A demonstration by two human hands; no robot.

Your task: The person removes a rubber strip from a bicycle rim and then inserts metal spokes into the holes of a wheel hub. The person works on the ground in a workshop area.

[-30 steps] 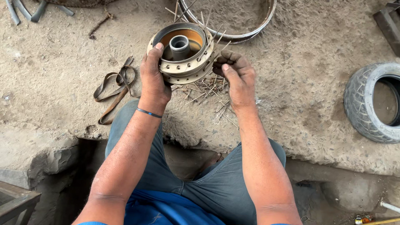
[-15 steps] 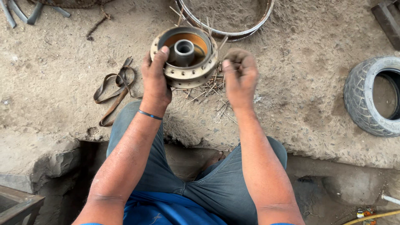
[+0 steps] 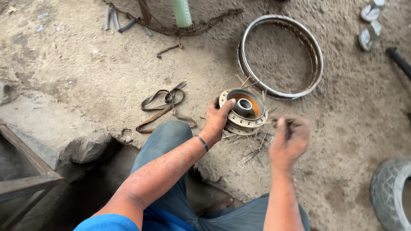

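Observation:
My left hand [image 3: 217,117] grips the rim of a round metal wheel hub [image 3: 245,110] that stands on the sandy ground, thumb over its flange. Thin wire spokes [image 3: 253,150] stick out of the hub and lie loose on the ground below it. My right hand [image 3: 287,141] is blurred, raised just right of the hub, fingers pinched on what looks like a thin spoke.
A bare metal wheel rim [image 3: 279,55] lies on the ground behind the hub. A brown rubber strip [image 3: 165,107] lies to the left, a chain [image 3: 197,28] and tools at the top, a tyre [image 3: 391,192] at the lower right. A stone ledge [image 3: 55,132] drops off at left.
The view has swung so the whole rim shows. My right hand has lifted away from the hub, moving fast. My left hand keeps its hold on the hub.

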